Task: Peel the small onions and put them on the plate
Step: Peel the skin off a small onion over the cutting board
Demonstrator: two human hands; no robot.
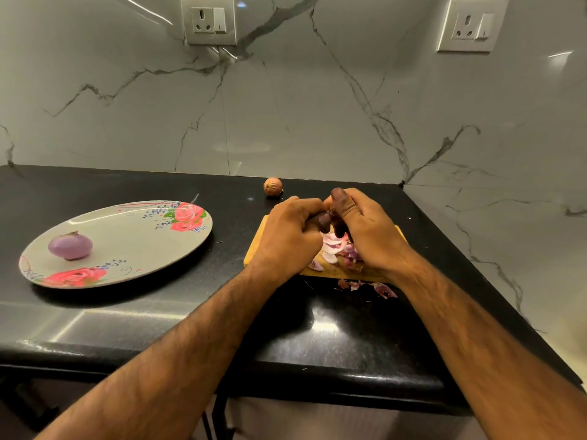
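A peeled purple onion [70, 246] lies on the left part of the flowered plate [133, 236]. An unpeeled brown onion [273, 186] sits on the black counter behind my hands. My left hand [293, 233] and my right hand [365, 230] meet above the wooden cutting board [254, 252], fingers curled around a small onion [329, 205], of which only an orange sliver shows between them. Loose onion peels [336, 252] lie on the board under my hands.
More peel scraps [371, 287] lie on the counter just in front of the board. The marble wall rises behind and to the right, with two sockets [208, 19] on it. The counter's front edge [222, 363] runs below my forearms.
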